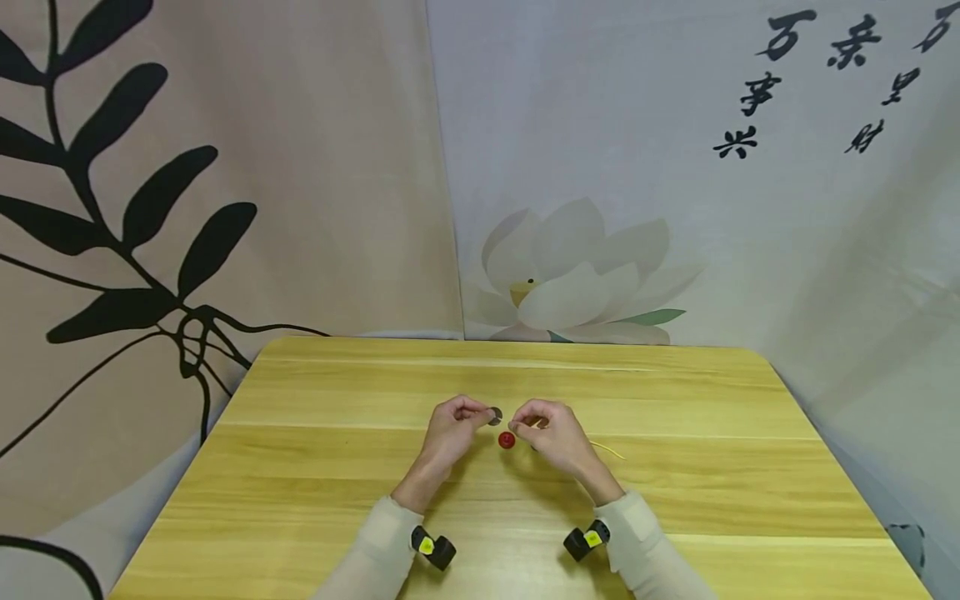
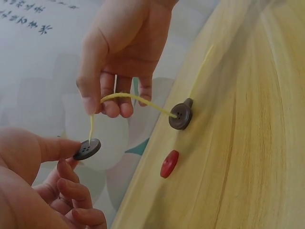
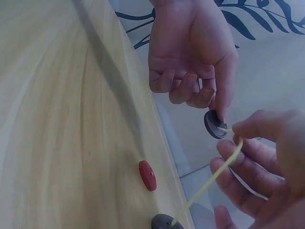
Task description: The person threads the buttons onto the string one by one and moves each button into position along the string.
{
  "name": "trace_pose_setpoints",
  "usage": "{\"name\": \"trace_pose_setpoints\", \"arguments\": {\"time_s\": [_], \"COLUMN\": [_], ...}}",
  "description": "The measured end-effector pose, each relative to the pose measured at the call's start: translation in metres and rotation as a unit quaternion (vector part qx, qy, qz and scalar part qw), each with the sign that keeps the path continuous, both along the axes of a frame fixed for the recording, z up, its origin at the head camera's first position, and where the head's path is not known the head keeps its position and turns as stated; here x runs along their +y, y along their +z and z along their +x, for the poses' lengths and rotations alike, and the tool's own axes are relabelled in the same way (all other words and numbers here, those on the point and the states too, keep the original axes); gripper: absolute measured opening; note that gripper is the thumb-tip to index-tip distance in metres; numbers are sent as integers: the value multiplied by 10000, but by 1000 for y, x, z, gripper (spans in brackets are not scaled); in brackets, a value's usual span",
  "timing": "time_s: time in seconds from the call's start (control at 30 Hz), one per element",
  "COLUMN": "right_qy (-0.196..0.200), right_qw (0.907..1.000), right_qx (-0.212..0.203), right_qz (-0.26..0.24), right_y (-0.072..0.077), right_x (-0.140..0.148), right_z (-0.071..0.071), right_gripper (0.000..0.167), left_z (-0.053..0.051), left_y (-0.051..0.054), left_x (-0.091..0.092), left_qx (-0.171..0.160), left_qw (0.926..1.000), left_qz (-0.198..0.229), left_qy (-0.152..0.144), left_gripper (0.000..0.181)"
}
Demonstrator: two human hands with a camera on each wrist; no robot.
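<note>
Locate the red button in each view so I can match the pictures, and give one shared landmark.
Head: red button, lower half, just right of centre.
Left wrist: red button, lower half, just right of centre.
Right wrist: red button, lower half, just left of centre.
Shared landmark: dark button pinched in the left hand.

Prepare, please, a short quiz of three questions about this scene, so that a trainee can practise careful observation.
1. Multiple choice: what does the left hand pinch?
A) a needle
B) a dark button
C) a pair of scissors

2. True or false: the red button is on the table, with no cord through it.

3. Fill in the blank: the yellow cord is pinched by the person's ____ hand.

Key:
1. B
2. True
3. Right; the right hand has the cord between thumb and finger.
</note>
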State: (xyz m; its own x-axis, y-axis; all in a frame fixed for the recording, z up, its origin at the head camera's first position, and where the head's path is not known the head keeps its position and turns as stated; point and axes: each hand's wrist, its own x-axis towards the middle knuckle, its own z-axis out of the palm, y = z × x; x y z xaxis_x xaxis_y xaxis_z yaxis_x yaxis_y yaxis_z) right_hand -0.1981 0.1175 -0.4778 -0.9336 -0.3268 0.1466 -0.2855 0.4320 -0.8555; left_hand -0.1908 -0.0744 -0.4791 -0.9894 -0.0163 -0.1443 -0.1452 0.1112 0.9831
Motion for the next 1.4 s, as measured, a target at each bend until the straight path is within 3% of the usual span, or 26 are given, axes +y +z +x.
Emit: {"name": "trace_pose_setpoints", "arguments": {"time_s": [0.8,1.4], "right_qy": [-38,-128], "right_qw": [9998,9997], "right_qx": [149,187], "right_qz": [133,-105], "right_y": [-3,-5], "right_x": [-1,-7], "right_z": [1,0], "right_gripper": [7,6], "left_z": [4,3], "left_y": [-1,-1], "left_x": [4,5], "left_qx": [52,24], "left_qw": [10000,10000], "left_qz": [10,-30], "left_qy": [-50,-27], "left_gripper": [13,13]}}
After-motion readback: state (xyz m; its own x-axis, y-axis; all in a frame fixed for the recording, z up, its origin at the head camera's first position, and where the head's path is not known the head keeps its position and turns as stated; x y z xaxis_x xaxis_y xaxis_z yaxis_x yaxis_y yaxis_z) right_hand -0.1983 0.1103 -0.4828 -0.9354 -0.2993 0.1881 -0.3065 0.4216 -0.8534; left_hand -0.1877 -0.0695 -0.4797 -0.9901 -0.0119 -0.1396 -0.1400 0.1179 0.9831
